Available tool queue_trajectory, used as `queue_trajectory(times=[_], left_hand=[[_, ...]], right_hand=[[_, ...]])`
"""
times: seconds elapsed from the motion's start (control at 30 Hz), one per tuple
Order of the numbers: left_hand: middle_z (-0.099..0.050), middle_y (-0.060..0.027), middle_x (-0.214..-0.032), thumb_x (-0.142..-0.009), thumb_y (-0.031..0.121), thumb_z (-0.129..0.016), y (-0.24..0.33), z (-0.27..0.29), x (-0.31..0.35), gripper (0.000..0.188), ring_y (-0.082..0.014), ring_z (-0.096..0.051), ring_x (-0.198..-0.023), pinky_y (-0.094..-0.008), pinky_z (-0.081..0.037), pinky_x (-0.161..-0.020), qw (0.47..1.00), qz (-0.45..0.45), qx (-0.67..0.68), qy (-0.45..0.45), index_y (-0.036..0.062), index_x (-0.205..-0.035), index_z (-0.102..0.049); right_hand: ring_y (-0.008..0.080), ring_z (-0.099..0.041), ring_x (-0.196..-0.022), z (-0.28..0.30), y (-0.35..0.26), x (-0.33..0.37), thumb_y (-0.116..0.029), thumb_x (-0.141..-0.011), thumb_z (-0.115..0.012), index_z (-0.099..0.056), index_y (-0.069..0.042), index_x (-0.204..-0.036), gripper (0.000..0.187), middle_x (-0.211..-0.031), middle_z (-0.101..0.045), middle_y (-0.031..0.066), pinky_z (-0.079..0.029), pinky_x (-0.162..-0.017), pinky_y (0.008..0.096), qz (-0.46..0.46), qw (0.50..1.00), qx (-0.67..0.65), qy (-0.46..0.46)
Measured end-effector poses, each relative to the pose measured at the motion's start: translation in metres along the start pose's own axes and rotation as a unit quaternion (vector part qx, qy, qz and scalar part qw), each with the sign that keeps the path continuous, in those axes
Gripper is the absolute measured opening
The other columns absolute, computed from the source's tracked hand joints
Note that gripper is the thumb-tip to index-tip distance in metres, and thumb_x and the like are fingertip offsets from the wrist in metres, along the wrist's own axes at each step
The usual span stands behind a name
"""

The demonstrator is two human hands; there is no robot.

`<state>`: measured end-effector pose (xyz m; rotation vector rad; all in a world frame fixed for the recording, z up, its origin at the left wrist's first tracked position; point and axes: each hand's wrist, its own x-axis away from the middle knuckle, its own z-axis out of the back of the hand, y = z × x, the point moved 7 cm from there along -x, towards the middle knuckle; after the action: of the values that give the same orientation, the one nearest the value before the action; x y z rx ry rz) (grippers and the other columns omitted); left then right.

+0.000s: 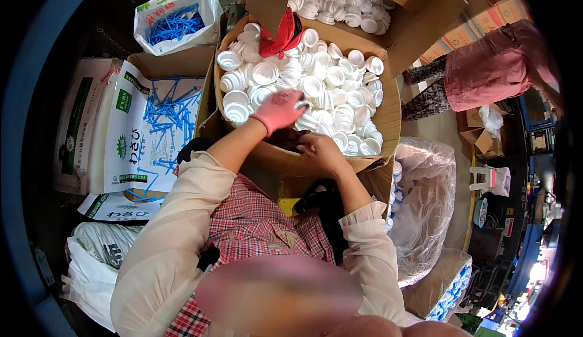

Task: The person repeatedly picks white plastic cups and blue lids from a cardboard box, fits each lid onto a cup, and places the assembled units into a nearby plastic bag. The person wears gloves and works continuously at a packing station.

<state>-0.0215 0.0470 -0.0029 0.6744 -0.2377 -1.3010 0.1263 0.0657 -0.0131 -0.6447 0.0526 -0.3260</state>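
Pale sleeves [161,240] lead to a curled left hand [281,111] and bunched right hand [323,150], grips unclear; careless sweeping could spill white caps [334,76].

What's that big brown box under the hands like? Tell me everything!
It's an open, brown box, seemingly cardboard, filled with a heap of white, round, plastic-looking pieces, some ridged. A red thing lies toward its far side. The pink-gloved left hand is over the pieces; the bare right hand is by the near edge.
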Motion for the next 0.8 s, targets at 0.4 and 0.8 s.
queue_trajectory(times=[0.4,0.8], left_hand=[[-0.039,-0.0174,-0.141,-0.069,0.045,-0.073,-0.142,0.060,-0.007,0.078,-0.0468,-0.031,-0.130,-0.0671,-0.024,-0.103,0.921,0.213,-0.314,-0.089,0.0187,-0.136,-0.043],[-0.041,-0.0170,-0.139,-0.068,0.013,-0.078,-0.173,0.034,-0.020,0.083,-0.0321,-0.041,-0.127,-0.0368,-0.033,-0.106,0.996,0.068,0.020,-0.051,-0.0002,-0.138,-0.036]], right_hand=[[0.0379,-0.051,-0.112,-0.031,-0.017,-0.051,-0.022,-0.076,-0.068,-0.050,-0.021,-0.129,0.056,-0.129,-0.047,0.0108,-0.048,-0.087,0.0486,-0.037,0.990,0.130,0.030],[0.0389,-0.063,-0.089,-0.058,-0.009,-0.071,-0.020,-0.084,-0.053,-0.066,-0.013,-0.099,0.022,-0.106,-0.057,0.0206,-0.052,-0.073,0.0469,-0.001,0.995,0.098,0.016]])
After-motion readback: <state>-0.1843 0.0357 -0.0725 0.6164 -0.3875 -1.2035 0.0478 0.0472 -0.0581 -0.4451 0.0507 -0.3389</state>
